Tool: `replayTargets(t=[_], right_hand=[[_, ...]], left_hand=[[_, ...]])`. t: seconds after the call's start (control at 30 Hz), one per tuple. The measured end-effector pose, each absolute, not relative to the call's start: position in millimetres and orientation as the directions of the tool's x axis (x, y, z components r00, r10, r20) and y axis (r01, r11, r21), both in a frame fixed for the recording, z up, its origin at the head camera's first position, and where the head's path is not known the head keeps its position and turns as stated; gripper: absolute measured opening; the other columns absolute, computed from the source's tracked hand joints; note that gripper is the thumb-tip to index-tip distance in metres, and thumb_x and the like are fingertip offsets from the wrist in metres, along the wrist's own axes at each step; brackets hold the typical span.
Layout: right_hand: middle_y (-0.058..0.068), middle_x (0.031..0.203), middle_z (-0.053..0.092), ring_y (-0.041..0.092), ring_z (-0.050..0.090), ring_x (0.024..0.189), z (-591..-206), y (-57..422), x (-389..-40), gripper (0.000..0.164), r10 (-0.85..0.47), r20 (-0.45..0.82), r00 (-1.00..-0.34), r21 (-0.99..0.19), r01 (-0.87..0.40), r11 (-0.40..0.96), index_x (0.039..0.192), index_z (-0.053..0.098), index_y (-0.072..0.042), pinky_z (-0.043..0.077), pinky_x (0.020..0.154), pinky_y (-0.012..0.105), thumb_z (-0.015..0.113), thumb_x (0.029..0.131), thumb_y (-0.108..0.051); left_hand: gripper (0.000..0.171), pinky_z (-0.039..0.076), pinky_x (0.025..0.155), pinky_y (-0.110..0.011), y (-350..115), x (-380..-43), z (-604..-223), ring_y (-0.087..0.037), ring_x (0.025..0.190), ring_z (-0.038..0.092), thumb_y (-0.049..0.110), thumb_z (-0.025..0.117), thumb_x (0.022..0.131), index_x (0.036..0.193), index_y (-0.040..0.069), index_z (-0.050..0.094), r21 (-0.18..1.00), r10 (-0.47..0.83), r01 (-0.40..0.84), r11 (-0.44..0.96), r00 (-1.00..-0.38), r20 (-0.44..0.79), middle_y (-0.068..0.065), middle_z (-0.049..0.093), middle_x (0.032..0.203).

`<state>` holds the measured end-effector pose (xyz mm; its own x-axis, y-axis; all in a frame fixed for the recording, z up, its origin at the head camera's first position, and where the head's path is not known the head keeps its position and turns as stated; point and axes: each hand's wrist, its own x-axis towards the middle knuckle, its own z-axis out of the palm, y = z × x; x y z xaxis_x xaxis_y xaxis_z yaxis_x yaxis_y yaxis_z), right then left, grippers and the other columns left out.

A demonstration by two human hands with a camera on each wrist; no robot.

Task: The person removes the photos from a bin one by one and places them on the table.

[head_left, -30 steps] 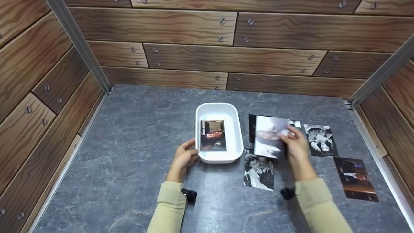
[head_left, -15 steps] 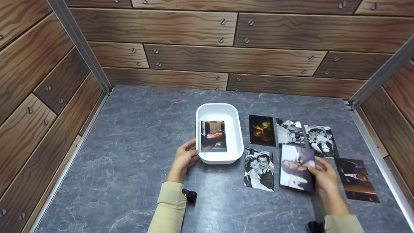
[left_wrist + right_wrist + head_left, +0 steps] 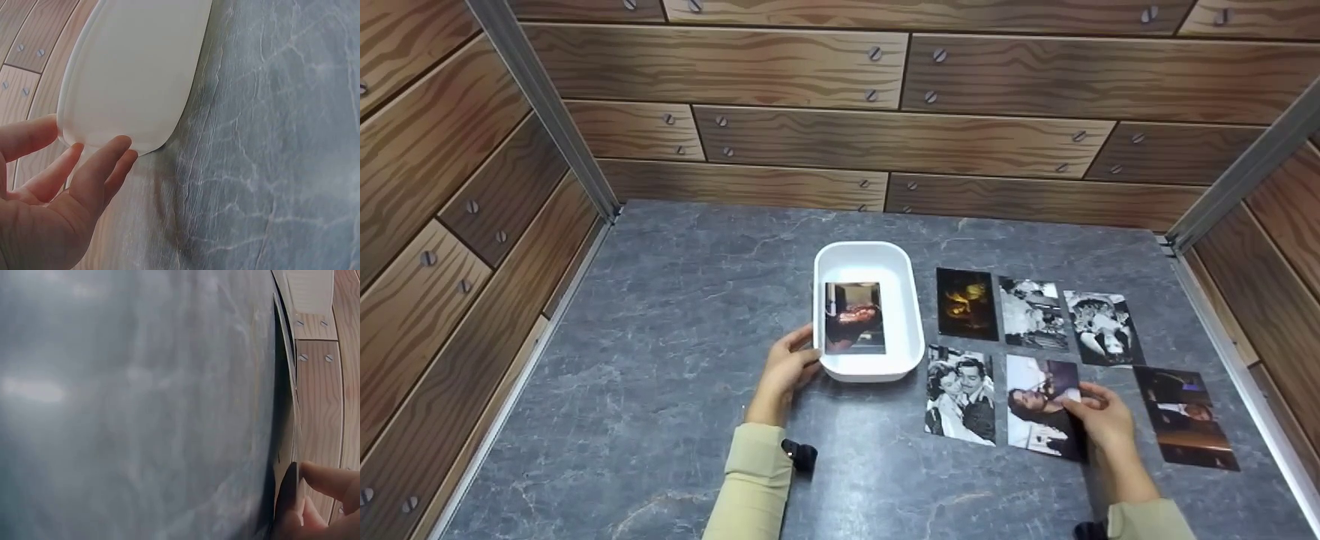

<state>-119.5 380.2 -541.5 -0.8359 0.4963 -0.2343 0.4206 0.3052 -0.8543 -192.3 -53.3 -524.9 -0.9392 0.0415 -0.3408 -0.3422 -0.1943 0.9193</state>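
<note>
My left hand (image 3: pixel 785 370) holds the near-left corner of a white plastic tub (image 3: pixel 867 367), thumb at the rim and fingers on its outer wall. The left wrist view has these fingertips against the tub's wall (image 3: pixel 129 73). Inside the tub lies a dark colour photo (image 3: pixel 853 318). My right hand (image 3: pixel 1106 418) pinches the right edge of a colour photo (image 3: pixel 1039 405) of a dark-haired person, low at the table. From the right wrist, this photo (image 3: pixel 296 433) appears edge-on between thumb and fingers. Left of it lies a black-and-white photo (image 3: pixel 960 394) of a couple.
A dark golden photo (image 3: pixel 967 304) and two black-and-white photos, one busy scene (image 3: pixel 1033 313) and one upside-down figure (image 3: pixel 1105 328), form the back row. Another colour photo (image 3: pixel 1185 416) lies at the far right. Wood-patterned walls (image 3: pixel 780 135) enclose the grey marbled table (image 3: pixel 675 300).
My right hand has carried its photo from over the back row rightward and toward me, lowering it beside the couple photo. The left hand and tub stay in place.
</note>
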Motion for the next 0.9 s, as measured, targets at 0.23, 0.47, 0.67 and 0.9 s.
replayTargets(t=[0.23, 0.47, 0.67, 0.9], right_hand=[[-0.02, 0.065, 0.052, -0.008, 0.046, 0.06, -538, 380, -123, 0.053, 0.47, -0.233, -0.851, -0.824, 0.429, 0.369, 0.128, 0.046, 0.014, 0.042, 0.057, 0.008, 0.068, 0.083, -0.004], [0.019, 0.096, 0.067, 0.02, 0.059, 0.088, -533, 378, -122, 0.058, 0.464, -0.247, -0.851, -0.747, 0.472, 0.469, 0.13, 0.049, 0.012, 0.047, 0.078, 0.02, 0.072, 0.084, -0.016], [0.031, 0.152, 0.026, 0.041, 0.033, 0.135, -509, 367, -127, 0.068, 0.366, -0.347, -0.864, -0.774, 0.484, 0.408, 0.147, 0.028, 0.008, 0.029, 0.116, 0.046, 0.058, 0.095, -0.023], [0.022, 0.156, 0.027, 0.024, 0.05, 0.12, -471, 324, -161, 0.067, 0.314, -0.284, -0.906, -0.909, 0.359, 0.212, 0.151, 0.024, -0.002, 0.054, 0.092, 0.027, 0.059, 0.096, -0.018]], left_hand=[[0.057, 0.054, 0.096, -0.039, -53, -192, -525, -0.04, 0.121, 0.054, -0.013, 0.05, 0.086, 0.142, -0.007, 0.041, 0.919, 0.043, -0.33, -0.217, -0.943, -0.329, -0.029, 0.041, 0.146], [0.057, 0.056, 0.092, -0.035, -52, -192, -526, -0.039, 0.12, 0.055, -0.012, 0.051, 0.085, 0.141, -0.007, 0.042, 0.914, 0.038, -0.342, -0.216, -0.939, -0.342, -0.028, 0.042, 0.145], [0.057, 0.058, 0.086, -0.03, -52, -192, -526, -0.033, 0.114, 0.059, -0.012, 0.052, 0.085, 0.141, -0.005, 0.043, 0.909, 0.038, -0.359, -0.211, -0.932, -0.359, -0.027, 0.043, 0.145], [0.057, 0.058, 0.085, -0.03, -53, -192, -526, -0.032, 0.113, 0.058, -0.011, 0.052, 0.085, 0.141, -0.006, 0.042, 0.918, 0.042, -0.34, -0.202, -0.94, -0.339, -0.028, 0.042, 0.145]])
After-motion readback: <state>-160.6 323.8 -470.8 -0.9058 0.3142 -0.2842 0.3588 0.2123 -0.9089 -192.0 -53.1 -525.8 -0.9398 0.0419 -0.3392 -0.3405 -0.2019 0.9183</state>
